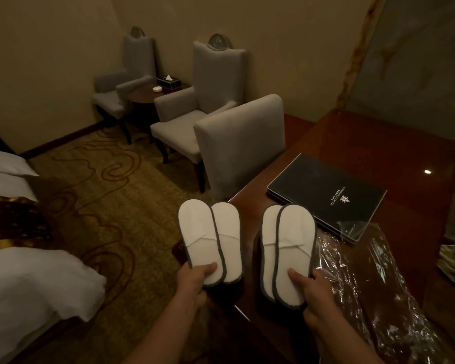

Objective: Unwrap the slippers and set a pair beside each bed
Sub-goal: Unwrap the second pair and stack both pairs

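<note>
My left hand [195,281] grips one pair of white slippers with grey edging [208,232] by the heel ends, held over the desk's corner and the carpet. A second matching pair [286,245] is in my right hand [313,292], thumb on top, held above the wooden desk [378,153]. Both pairs are bare of wrapping, toes pointing away from me. Crumpled clear plastic wrap [373,279] lies on the desk to the right of my right hand. A white bed [24,285] with a gold runner is at the left edge.
A black hotel folder [326,193] lies on the desk. A grey desk chair [242,145] stands at the desk's left side. Two grey armchairs [195,106] flank a small round table [145,94] with a tissue box at the far wall. Patterned carpet [111,193] fills the floor between.
</note>
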